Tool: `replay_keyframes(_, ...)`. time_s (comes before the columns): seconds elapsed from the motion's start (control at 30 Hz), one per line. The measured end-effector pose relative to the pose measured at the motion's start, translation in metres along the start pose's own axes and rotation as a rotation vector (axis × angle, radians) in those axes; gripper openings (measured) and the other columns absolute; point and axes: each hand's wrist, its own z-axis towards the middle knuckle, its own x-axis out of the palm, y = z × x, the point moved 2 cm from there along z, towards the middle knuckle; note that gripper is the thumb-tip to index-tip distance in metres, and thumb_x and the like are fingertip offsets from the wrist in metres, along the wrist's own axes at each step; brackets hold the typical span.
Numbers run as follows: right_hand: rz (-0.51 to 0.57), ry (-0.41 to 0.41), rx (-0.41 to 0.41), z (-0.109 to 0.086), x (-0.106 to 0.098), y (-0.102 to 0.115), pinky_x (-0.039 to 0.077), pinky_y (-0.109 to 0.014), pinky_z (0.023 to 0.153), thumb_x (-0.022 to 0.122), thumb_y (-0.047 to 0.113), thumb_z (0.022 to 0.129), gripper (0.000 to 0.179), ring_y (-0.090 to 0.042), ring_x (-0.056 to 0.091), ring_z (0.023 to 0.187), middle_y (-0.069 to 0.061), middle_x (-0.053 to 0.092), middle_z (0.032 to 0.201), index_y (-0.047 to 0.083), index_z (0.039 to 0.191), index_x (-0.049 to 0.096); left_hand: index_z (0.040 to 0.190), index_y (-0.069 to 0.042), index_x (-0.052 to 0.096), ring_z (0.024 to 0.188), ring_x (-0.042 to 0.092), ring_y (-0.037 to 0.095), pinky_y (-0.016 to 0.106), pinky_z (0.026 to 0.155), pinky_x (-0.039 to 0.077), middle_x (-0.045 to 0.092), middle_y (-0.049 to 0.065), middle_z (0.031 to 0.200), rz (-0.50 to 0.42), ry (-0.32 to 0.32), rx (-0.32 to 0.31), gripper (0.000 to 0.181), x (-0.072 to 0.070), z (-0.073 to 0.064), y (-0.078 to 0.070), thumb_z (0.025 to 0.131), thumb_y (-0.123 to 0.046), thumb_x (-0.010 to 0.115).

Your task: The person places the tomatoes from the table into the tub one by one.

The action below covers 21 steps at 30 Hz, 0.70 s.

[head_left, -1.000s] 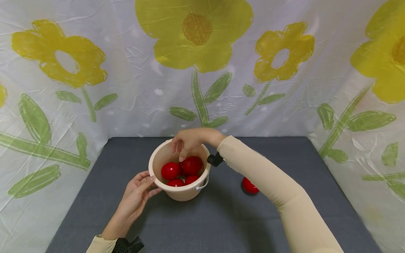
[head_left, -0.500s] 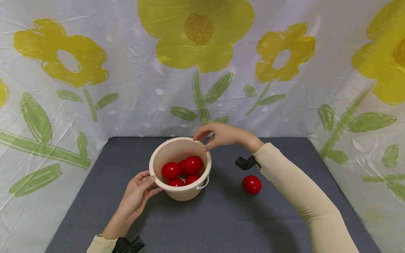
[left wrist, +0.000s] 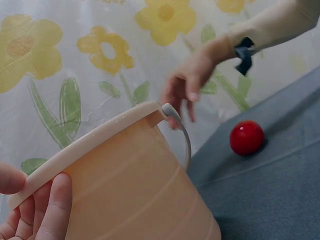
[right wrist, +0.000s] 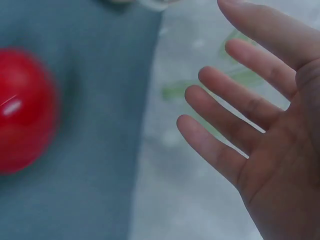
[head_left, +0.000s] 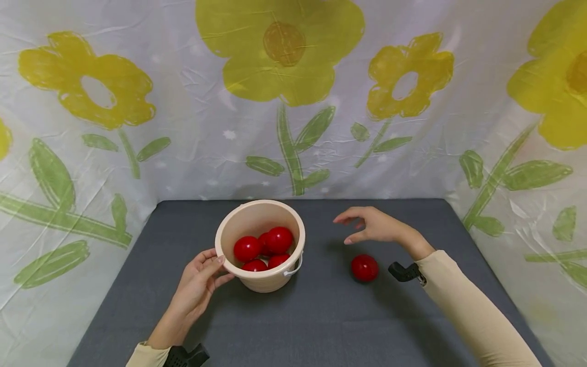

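My left hand pinches the near left rim of a cream-coloured bucket, thumb and fingers on either side of the rim in the left wrist view. Several shiny red balls lie inside it. Off to the bucket's right, my right hand hovers above the table with its fingers spread and nothing held. Just below that hand in the head view, a single red ball sits on the cloth. The right wrist view has the same ball at its left edge, apart from the fingers.
A dark grey cloth covers the table. White curtains with yellow flowers stand around its back and sides. The bucket's pale handle hangs down on its right side.
My right hand has come out of the bucket and moved right, stopping above the lone ball. The left hand and the bucket have stayed in place.
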Motion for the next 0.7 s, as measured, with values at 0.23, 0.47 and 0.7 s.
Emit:
replay_keyframes(0.23,0.039,0.016,0.048,-0.028,0.022,-0.041,0.047,-0.059,0.102,0.078,0.029,0.085,0.053,-0.038,0.053,0.125,-0.009,0.060,0.137,0.018,0.133,0.059,0.124,-0.002,0.037,0.082,0.064,0.004,0.024,0.075,0.062,0.063,-0.006,0.092,0.003,-0.001,0.006,0.031,0.000,0.000,-0.001,0.099,-0.006,0.056)
replay_keyframes(0.47,-0.031,0.030,0.032,-0.042,0.045,-0.063,0.055,-0.039,0.092,0.081,0.028,0.082,0.055,-0.033,0.058,0.118,-0.010,0.062,0.130,0.010,0.130,0.062,0.122,-0.002,0.038,0.080,0.064,0.004,0.024,0.074,0.062,0.060,-0.007,0.088,-0.006,-0.002,0.013,0.029,0.000,-0.001,0.000,0.099,-0.005,0.055)
replay_keyframes(0.7,-0.051,0.028,0.047,-0.046,0.055,-0.073,0.055,-0.025,0.081,0.082,0.028,0.081,0.051,-0.027,0.060,0.111,-0.010,0.064,0.126,0.013,0.127,0.065,0.121,-0.003,0.038,0.081,0.064,0.004,0.025,0.075,0.062,0.060,-0.006,0.090,0.002,-0.010,0.004,0.028,0.001,-0.001,0.000,0.099,-0.005,0.055)
